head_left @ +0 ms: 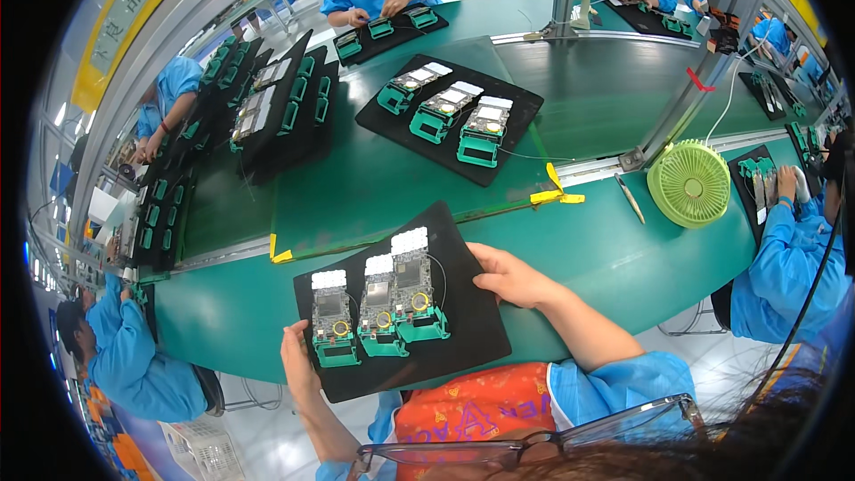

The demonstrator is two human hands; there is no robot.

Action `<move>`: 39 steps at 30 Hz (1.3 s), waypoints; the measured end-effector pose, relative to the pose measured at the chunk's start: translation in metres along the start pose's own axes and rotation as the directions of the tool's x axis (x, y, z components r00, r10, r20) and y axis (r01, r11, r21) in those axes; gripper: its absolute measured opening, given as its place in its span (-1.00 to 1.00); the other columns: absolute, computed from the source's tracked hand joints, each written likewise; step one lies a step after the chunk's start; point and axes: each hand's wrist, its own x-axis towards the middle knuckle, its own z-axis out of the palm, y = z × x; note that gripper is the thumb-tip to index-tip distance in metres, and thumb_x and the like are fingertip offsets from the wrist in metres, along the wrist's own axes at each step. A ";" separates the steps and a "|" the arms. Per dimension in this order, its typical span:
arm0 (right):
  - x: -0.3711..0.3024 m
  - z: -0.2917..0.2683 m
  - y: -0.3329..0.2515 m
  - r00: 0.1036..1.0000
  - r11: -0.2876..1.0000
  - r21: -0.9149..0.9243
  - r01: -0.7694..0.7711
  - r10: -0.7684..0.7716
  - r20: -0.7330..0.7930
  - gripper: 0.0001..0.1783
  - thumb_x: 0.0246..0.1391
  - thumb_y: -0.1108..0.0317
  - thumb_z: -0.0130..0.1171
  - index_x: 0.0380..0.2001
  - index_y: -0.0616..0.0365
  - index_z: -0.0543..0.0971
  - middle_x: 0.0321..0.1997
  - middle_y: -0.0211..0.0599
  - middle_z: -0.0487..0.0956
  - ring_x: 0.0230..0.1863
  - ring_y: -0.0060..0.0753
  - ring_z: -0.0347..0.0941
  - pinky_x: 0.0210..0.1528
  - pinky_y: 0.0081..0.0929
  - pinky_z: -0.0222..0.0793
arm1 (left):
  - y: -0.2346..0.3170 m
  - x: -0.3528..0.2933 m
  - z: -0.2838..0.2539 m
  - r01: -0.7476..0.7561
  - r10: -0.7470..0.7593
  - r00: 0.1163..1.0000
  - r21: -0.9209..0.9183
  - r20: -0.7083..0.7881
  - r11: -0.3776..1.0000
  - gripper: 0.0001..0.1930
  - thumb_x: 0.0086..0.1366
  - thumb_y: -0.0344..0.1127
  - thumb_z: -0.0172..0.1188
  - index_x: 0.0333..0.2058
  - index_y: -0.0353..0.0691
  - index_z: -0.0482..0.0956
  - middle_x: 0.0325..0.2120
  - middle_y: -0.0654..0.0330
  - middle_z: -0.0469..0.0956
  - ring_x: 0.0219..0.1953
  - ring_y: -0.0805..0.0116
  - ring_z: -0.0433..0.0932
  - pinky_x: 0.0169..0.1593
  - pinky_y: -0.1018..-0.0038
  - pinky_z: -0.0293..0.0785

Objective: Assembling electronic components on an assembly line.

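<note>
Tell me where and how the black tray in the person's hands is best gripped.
Probably by opposite edges, left hand from the left and right hand from the right, as now: the black tray is flat and thin, and three circuit boards occupy its face.

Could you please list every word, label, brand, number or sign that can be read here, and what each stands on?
Red garment: purple lettering, partly visible; I won't copy it.
Pale panel, upper left: dark characters; likewise not copied.
Circuit boards on the black tray: any markings are too small to read.
</note>
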 end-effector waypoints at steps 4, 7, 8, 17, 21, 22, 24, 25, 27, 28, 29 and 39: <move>0.000 -0.011 0.000 0.997 0.969 0.246 -0.013 0.032 -0.072 -0.29 -0.01 0.69 -0.14 0.29 0.10 0.25 0.14 -0.33 0.50 -0.12 -0.62 0.53 -0.33 -0.62 0.50 | 0.030 -0.016 0.014 -0.038 0.058 0.995 -0.236 0.078 0.971 -0.50 0.51 -0.05 -0.25 -0.07 -0.45 0.45 -0.11 0.00 0.49 -0.12 0.33 0.48 -0.06 0.40 0.44; -0.003 -0.016 -0.008 0.994 0.904 0.425 0.040 0.010 -0.113 -0.31 -0.05 0.73 -0.11 0.23 0.16 0.33 0.15 -0.33 0.50 0.02 -0.55 0.51 -0.09 -0.56 0.50 | 0.038 -0.016 0.012 -0.155 0.175 0.984 -0.285 0.044 0.946 -0.52 0.51 -0.08 -0.25 -0.05 -0.46 0.43 -0.10 0.00 0.49 -0.03 0.29 0.44 0.07 0.36 0.36; -0.003 -0.017 -0.010 0.990 0.873 0.478 0.095 -0.031 -0.140 -0.32 -0.07 0.75 -0.10 0.21 0.18 0.35 0.15 -0.32 0.50 0.07 -0.51 0.50 0.03 -0.52 0.47 | 0.041 -0.015 0.009 -0.252 0.266 0.964 -0.260 0.021 0.932 -0.53 0.51 -0.10 -0.25 -0.02 -0.46 0.42 -0.10 0.00 0.49 0.02 0.26 0.42 0.14 0.33 0.31; -0.009 -0.044 -0.036 0.920 0.806 0.486 0.339 -0.175 -0.352 -0.33 -0.05 0.72 -0.06 0.21 0.20 0.34 0.15 -0.23 0.49 0.08 -0.34 0.50 0.12 -0.36 0.47 | 0.117 -0.040 0.043 -0.592 0.529 0.734 -0.018 -0.426 0.806 -0.58 0.44 -0.15 -0.09 0.13 -0.31 0.32 0.09 0.02 0.35 0.12 0.21 0.33 0.11 0.25 0.19; -0.005 -0.068 -0.054 0.789 0.755 0.386 0.531 -0.274 -0.549 -0.38 -0.06 0.71 -0.14 0.16 0.20 0.35 0.05 -0.18 0.53 -0.01 -0.32 0.54 0.05 -0.38 0.52 | 0.164 -0.075 0.065 -0.698 0.871 0.269 -0.540 0.411 0.470 -0.65 0.39 -0.21 -0.06 0.02 -0.31 0.40 -0.06 0.11 0.43 -0.04 0.23 0.40 0.00 0.33 0.27; -0.004 -0.077 -0.055 0.782 0.755 0.377 0.536 -0.276 -0.558 -0.38 -0.06 0.71 -0.14 0.16 0.20 0.35 0.05 -0.18 0.53 -0.01 -0.32 0.54 0.05 -0.38 0.52 | 0.170 -0.078 0.071 -0.641 0.839 0.207 -0.577 0.504 0.505 -0.65 0.39 -0.21 -0.06 0.02 -0.31 0.40 -0.06 0.11 0.43 -0.04 0.23 0.40 0.00 0.33 0.27; -0.003 -0.099 -0.060 0.676 0.711 0.283 0.643 -0.355 -0.646 -0.40 -0.04 0.70 -0.16 0.14 0.20 0.37 0.04 -0.16 0.53 -0.04 -0.31 0.55 0.02 -0.39 0.53 | 0.177 -0.080 0.084 -0.586 0.806 0.161 -0.602 0.570 0.543 -0.65 0.39 -0.21 -0.05 0.02 -0.31 0.41 -0.06 0.11 0.43 -0.03 0.22 0.40 0.00 0.33 0.28; -0.002 -0.108 -0.064 0.627 0.703 0.241 0.669 -0.359 -0.691 -0.42 -0.03 0.70 -0.19 0.13 0.21 0.37 0.04 -0.18 0.53 -0.01 -0.28 0.54 0.05 -0.36 0.51 | 0.178 -0.079 0.088 -0.567 0.791 0.142 -0.606 0.595 0.558 -0.65 0.38 -0.21 -0.05 0.02 -0.31 0.41 -0.05 0.11 0.43 -0.03 0.22 0.40 0.00 0.33 0.28; 0.004 -0.133 -0.064 0.536 0.670 0.170 0.723 -0.389 -0.749 -0.42 -0.03 0.71 -0.19 0.12 0.21 0.38 0.05 -0.19 0.52 0.01 -0.27 0.52 0.07 -0.35 0.49 | 0.178 -0.079 0.092 -0.542 0.778 0.126 -0.614 0.615 0.573 -0.65 0.38 -0.22 -0.04 0.03 -0.31 0.41 -0.05 0.10 0.43 -0.03 0.22 0.40 0.00 0.33 0.28; 0.006 -0.139 -0.068 0.458 0.637 0.114 0.763 -0.407 -0.790 -0.42 -0.03 0.72 -0.20 0.11 0.21 0.38 0.06 -0.20 0.52 0.04 -0.26 0.50 0.08 -0.34 0.47 | 0.179 -0.078 0.092 -0.532 0.773 0.123 -0.616 0.623 0.581 -0.65 0.38 -0.22 -0.04 0.03 -0.31 0.41 -0.05 0.10 0.43 -0.03 0.22 0.40 0.00 0.32 0.28; 0.009 -0.145 -0.073 0.381 0.611 0.056 0.790 -0.416 -0.826 -0.42 -0.03 0.73 -0.21 0.11 0.21 0.39 0.07 -0.22 0.51 0.06 -0.25 0.48 0.12 -0.32 0.43 | 0.179 -0.077 0.091 -0.525 0.769 0.117 -0.618 0.628 0.585 -0.65 0.37 -0.22 -0.03 0.03 -0.31 0.41 -0.05 0.10 0.43 -0.03 0.22 0.40 0.00 0.32 0.28; 0.020 -0.247 -0.061 0.053 0.569 -0.114 0.814 -0.269 -0.962 -0.37 -0.02 0.73 -0.24 0.14 -0.02 0.30 -0.03 -0.18 0.49 -0.32 -0.12 0.54 -0.54 -0.40 0.48 | 0.180 -0.078 0.070 -0.552 0.780 0.171 -0.597 0.602 0.582 -0.64 0.35 -0.23 0.00 0.03 -0.32 0.41 -0.04 0.08 0.43 -0.02 0.21 0.41 0.01 0.32 0.30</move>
